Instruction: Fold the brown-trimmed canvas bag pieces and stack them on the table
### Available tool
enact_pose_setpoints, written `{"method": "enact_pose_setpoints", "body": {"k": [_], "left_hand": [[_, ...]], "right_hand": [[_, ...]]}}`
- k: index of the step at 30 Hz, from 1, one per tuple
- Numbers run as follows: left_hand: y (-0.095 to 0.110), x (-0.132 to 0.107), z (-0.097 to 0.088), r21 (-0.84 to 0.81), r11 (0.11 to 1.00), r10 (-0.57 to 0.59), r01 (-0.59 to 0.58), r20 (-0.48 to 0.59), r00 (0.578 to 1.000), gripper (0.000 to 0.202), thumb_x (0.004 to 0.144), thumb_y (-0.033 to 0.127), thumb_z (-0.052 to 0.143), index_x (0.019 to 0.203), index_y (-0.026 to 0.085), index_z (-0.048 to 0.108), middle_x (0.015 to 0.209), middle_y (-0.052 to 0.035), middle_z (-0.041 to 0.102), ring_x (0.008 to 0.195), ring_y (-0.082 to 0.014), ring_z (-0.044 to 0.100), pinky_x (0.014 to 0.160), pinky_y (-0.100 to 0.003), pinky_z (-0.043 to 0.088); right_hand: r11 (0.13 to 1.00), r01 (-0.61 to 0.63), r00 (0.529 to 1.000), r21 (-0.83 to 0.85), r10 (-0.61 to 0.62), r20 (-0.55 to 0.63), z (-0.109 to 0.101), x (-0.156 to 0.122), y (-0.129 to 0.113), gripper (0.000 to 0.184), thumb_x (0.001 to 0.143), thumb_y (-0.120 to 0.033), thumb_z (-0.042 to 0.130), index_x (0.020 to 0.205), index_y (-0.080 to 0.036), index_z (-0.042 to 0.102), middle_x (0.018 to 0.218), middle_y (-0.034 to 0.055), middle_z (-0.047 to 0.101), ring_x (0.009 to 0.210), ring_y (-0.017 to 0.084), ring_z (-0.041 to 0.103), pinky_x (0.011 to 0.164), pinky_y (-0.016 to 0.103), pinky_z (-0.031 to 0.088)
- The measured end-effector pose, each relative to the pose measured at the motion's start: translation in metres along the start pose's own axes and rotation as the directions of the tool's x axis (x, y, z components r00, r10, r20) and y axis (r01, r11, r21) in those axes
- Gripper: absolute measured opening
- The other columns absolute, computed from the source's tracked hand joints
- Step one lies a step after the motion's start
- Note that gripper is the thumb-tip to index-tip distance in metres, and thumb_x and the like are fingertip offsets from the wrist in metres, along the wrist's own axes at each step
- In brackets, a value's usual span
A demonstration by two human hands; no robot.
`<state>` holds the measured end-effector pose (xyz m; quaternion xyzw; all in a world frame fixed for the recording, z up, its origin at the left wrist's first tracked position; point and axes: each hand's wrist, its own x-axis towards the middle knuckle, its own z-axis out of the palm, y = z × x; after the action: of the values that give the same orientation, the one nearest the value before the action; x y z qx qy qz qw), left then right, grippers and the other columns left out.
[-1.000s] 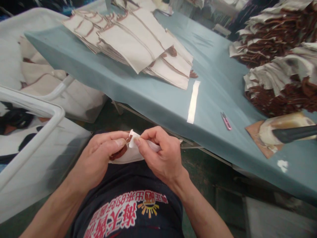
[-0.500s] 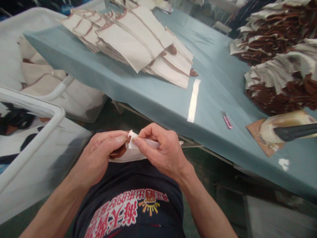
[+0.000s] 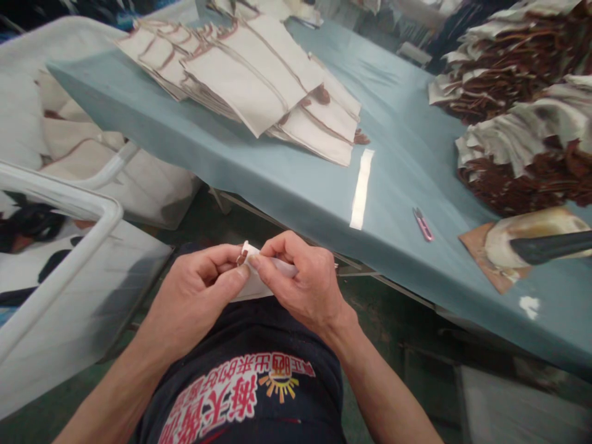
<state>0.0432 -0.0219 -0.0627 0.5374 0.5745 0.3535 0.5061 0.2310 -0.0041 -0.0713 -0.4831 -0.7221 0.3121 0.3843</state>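
Just above my lap, both hands grip one white piece of material with brown edging (image 3: 255, 285). My left hand (image 3: 197, 287) pinches its brown-edged end between thumb and fingers. Close beside it, my right hand (image 3: 303, 277) has thumb and forefinger pressed on a folded white part near the same end. The fingertips of the two hands almost meet. Much of the piece is hidden behind my hands. A white strip (image 3: 361, 190) lies on the blue-covered table (image 3: 296, 179) in front, with pink thread snips (image 3: 423, 224) to its right.
Stacked white pieces with brown edges (image 3: 250, 68) lie on the table. Brown-and-white bundles (image 3: 522, 142) stand at the right, near a stained container with a black handle (image 3: 546, 243) on a brown square. White bins (image 3: 92, 271) holding material flank my left side.
My left hand has shifted slightly right, its thumb now closer to my right fingertips. Less of the brown part shows beneath it. My right hand stays almost in place.
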Motion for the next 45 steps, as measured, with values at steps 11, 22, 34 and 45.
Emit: {"method": "enact_pose_setpoints", "body": {"k": [11, 22, 34, 45], "left_hand": [[0.015, -0.012, 0.018, 0.223, 0.967, 0.154, -0.119, -0.149, 0.977, 0.020, 0.087, 0.032, 0.060, 0.080, 0.025, 0.078, 0.069, 0.0022, 0.076, 0.060, -0.0181, 0.068, 0.061, -0.026, 0.055], [0.007, -0.010, 0.011, 0.143, 0.990, 0.022, -0.014, -0.049, 0.999, 0.026, 0.079, 0.036, 0.057, 0.072, 0.021, 0.077, 0.063, 0.0004, 0.076, 0.055, -0.0167, 0.064, 0.053, -0.024, 0.047], [0.006, -0.017, -0.006, -0.147, 0.989, -0.010, 0.027, 0.118, 0.993, 0.019, 0.089, 0.031, 0.072, 0.091, 0.022, 0.088, 0.076, 0.0020, 0.081, 0.065, -0.0142, 0.070, 0.058, -0.019, 0.053], [-0.011, -0.018, -0.011, -0.107, 0.994, 0.027, -0.014, 0.123, 0.992, 0.031, 0.106, 0.048, 0.069, 0.107, 0.025, 0.091, 0.089, -0.0003, 0.085, 0.076, -0.0155, 0.069, 0.065, -0.019, 0.054]], "right_hand": [[0.937, -0.270, 0.963, 0.222, 0.261, 0.068, 0.005, -0.002, -0.004, 0.022, 0.089, -0.040, 0.069, 0.079, -0.024, 0.058, 0.057, -0.0087, 0.055, 0.050, 0.010, 0.046, 0.053, 0.025, 0.034], [0.750, -0.517, 0.851, 0.412, 0.398, 0.343, 0.011, -0.001, 0.003, 0.027, 0.083, -0.046, 0.068, 0.075, -0.024, 0.054, 0.057, -0.0086, 0.049, 0.051, 0.009, 0.038, 0.046, 0.023, 0.028], [0.684, -0.543, 0.834, 0.487, 0.375, 0.404, -0.011, -0.002, -0.018, 0.040, 0.084, -0.050, 0.089, 0.080, -0.022, 0.061, 0.058, -0.0097, 0.047, 0.051, 0.008, 0.036, 0.045, 0.022, 0.025], [0.860, -0.450, 0.876, 0.241, 0.373, 0.306, -0.022, -0.004, -0.027, 0.031, 0.089, -0.041, 0.082, 0.075, -0.022, 0.063, 0.058, -0.0082, 0.054, 0.052, 0.008, 0.044, 0.050, 0.024, 0.028]]}}
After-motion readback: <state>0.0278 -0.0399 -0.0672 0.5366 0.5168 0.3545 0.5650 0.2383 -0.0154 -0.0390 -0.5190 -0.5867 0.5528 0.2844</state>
